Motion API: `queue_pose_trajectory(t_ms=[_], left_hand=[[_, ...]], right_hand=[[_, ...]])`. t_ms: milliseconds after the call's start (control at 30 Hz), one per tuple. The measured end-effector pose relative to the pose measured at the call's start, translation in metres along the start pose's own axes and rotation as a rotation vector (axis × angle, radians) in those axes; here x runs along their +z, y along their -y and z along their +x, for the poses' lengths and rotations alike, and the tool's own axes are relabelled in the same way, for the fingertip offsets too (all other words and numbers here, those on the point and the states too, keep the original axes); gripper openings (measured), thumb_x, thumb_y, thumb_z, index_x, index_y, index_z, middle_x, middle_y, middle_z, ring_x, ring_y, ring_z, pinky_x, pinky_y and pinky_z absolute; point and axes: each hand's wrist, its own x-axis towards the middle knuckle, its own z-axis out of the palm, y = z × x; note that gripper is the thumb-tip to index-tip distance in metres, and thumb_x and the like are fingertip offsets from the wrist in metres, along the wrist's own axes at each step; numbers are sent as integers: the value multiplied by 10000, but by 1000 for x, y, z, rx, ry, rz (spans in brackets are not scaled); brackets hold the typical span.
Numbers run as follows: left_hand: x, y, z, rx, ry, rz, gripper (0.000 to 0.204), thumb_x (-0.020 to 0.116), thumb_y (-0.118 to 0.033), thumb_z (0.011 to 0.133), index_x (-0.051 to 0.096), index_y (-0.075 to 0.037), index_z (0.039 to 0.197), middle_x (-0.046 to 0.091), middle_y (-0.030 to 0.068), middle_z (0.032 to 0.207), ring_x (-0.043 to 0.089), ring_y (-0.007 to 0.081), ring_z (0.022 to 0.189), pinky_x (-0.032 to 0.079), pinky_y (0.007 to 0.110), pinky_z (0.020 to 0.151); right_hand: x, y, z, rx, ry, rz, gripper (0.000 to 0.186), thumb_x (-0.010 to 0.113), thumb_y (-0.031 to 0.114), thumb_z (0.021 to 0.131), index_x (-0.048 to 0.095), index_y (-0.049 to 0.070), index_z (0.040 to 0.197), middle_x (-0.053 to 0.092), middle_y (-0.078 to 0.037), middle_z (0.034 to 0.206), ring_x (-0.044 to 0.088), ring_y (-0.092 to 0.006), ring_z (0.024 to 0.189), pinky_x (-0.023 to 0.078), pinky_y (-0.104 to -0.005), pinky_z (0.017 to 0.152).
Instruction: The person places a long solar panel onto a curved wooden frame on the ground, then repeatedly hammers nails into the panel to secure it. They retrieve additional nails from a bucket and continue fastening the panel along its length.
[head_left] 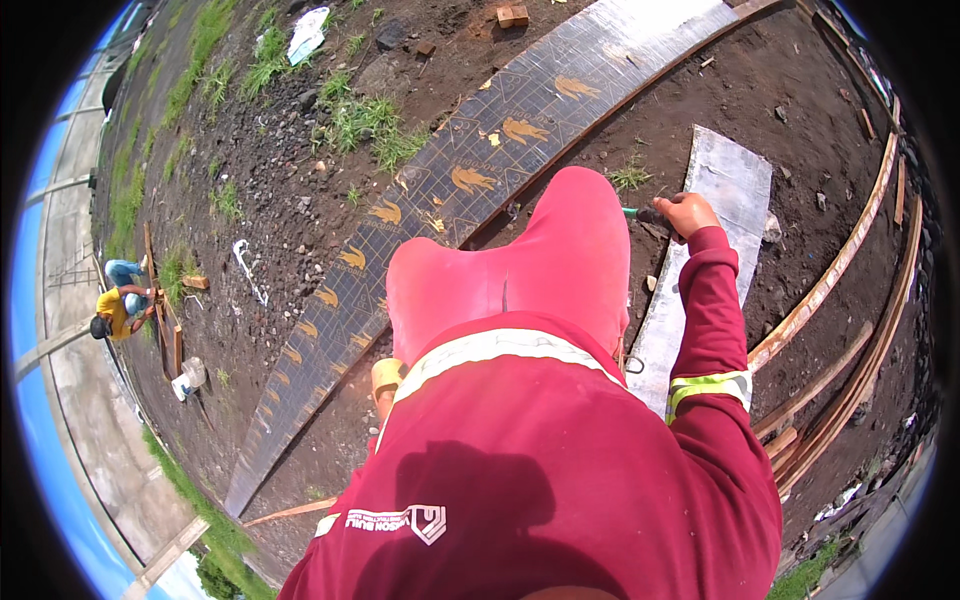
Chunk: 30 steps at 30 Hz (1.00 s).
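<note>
My right hand (pixel 688 213) is closed, its fingers round a small dark thing with a green tip (pixel 630 211) that points toward my right knee. What that thing is I cannot make out. Under my right forearm lies a long grey board (pixel 730 170), flat on the soil. A patterned dark plywood strip (pixel 480 150) with gold prints runs diagonally past my bent knees. Beside my left hip a bit of skin, seemingly my left hand (pixel 385 402), shows next to a yellowish thing (pixel 388 374). My body hides most of it, fingers included.
Long wooden strips (pixel 850 300) lie curved along the right side. Far left, a person in a yellow top (pixel 118 310) crouches by wood pieces, near a white bucket (pixel 190 378). Grass tufts, stones and a small wood block (pixel 513 16) dot the dark soil.
</note>
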Motion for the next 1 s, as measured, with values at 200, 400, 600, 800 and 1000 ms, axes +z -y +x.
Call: queue_pose_trajectory(t_ms=[200,400,600,800,1000], left_hand=[[6,0,1,0,-7,55,264,543,-264,730,660,-79,876,611,189,892,583,359,843,468,375,686],[31,24,25,-407,301,-574,380,540,-324,748,613,-97,1044,609,120,1045,586,331,861,445,322,749],[-1,26,-124,106,-158,-427,337,585,-329,759,538,-97,998,626,80,938,601,241,815,443,312,762],[-147,-40,-150,270,-109,-883,113,504,-35,826,558,-20,924,611,41,822,604,116,724,473,234,619],[-208,-148,-25,613,-50,-835,204,508,-13,816,558,28,1010,629,92,889,615,130,787,468,223,631]], right_hand=[[3,-4,0,-6,-34,36,450,589,395,774,595,-53,728,544,-103,522,531,-179,415,411,-313,418],[9,-31,-14,23,70,113,288,650,226,769,600,-53,815,544,-72,543,525,-155,434,417,-300,404],[30,-59,-32,151,339,-147,245,628,200,746,579,-21,839,589,-91,603,564,-152,461,461,-295,428],[102,-84,-45,102,183,-426,360,540,187,716,551,-7,1019,598,-242,970,575,-350,951,454,-406,819],[135,-97,-79,138,88,226,421,590,309,753,556,-57,959,601,-217,830,591,-301,762,465,-375,661]])
